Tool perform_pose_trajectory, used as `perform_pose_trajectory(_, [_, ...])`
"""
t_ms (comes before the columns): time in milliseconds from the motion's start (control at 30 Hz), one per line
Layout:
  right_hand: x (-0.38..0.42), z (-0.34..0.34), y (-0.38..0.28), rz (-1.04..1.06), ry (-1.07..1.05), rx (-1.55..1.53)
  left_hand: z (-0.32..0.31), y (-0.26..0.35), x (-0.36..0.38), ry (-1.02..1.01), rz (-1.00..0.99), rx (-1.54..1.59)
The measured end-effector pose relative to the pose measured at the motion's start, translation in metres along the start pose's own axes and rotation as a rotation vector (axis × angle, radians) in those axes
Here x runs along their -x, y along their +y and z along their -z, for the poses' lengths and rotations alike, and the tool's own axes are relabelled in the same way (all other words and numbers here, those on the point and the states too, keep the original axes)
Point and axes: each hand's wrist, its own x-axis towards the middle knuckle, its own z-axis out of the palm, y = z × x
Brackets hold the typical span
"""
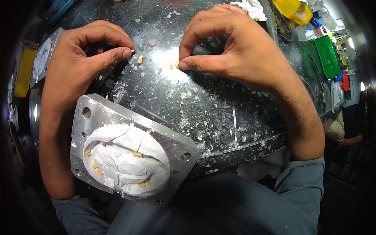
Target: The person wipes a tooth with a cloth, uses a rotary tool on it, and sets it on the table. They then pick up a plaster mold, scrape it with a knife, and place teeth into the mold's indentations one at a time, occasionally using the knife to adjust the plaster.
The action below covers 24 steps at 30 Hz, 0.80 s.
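At the upper left, my left hand (84, 51) is closed in a pinch, with a tiny pale denture tooth (132, 50) showing at the thumb and fingertip. My right hand (231, 47) pinches a yellowish denture tooth (177, 64) close to the tabletop. Just left of it lies a second loose tooth (171, 65), and another loose tooth (140, 59) rests near my left fingertips. Nearer my body, a tilted metal denture flask half (176, 147) holds white plaster (125, 166) with several yellowish teeth set in it.
The dark worktop (211, 109) is scattered with white plaster crumbs. Another metal flask piece with plaster (43, 56) stands at the left beside a yellow container (26, 72). White crumpled tissue (252, 9), a yellow holder (293, 11) and a green tray (328, 56) sit at the right.
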Motion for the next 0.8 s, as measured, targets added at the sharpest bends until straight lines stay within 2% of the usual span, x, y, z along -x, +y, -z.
perform_pose_trajectory(67, [0.0,-0.002,0.009,0.07,0.032,-0.161,0.0,0.001,0.0,0.001,0.011,0.005])
perform_pose_trajectory(200, [-0.001,0.0,0.0,0.035,-0.001,-0.041,-0.002,0.003,0.0,0.016,0.018,0.157])
perform_pose_trajectory(267, [-0.001,0.0,0.001,0.06,0.052,-0.043,0.001,0.003,-0.001,0.022,0.04,0.217])
perform_pose_trajectory(300, [-0.001,-0.001,0.001,0.064,0.052,-0.042,0.007,0.002,-0.002,-0.016,0.144,0.338])
perform_pose_trajectory(333, [-0.001,-0.004,-0.001,0.08,0.15,-0.006,0.011,0.002,-0.002,-0.052,0.248,0.458])
perform_pose_trajectory(367, [-0.001,-0.007,-0.001,0.097,0.248,0.028,0.013,0.001,-0.001,-0.047,0.25,0.454])
perform_pose_trajectory(433, [-0.006,-0.016,0.008,0.11,0.293,-0.04,0.015,0.001,0.0,-0.052,0.291,0.905])
perform_pose_trajectory(467, [-0.009,-0.021,0.013,0.118,0.336,-0.103,0.011,0.0,0.003,0.038,0.331,0.937])
perform_pose_trajectory(567, [-0.014,-0.027,0.007,0.135,0.448,-0.201,0.007,0.004,0.006,0.064,0.342,1.06])
perform_pose_trajectory(600, [-0.016,-0.03,0.003,0.143,0.514,-0.24,0.009,0.003,0.007,-0.006,0.326,1.103])
perform_pose_trajectory(633, [-0.019,-0.033,0.004,0.148,0.518,-0.241,0.008,0.007,0.007,-0.003,0.34,1.098])
perform_pose_trajectory(700, [-0.024,-0.039,0.008,0.283,0.644,-0.182,0.006,0.016,0.007,-0.017,0.351,1.076])
perform_pose_trajectory(800, [-0.027,-0.043,0.005,0.301,0.699,-0.136,0.005,0.019,0.008,-0.029,0.305,1.04])
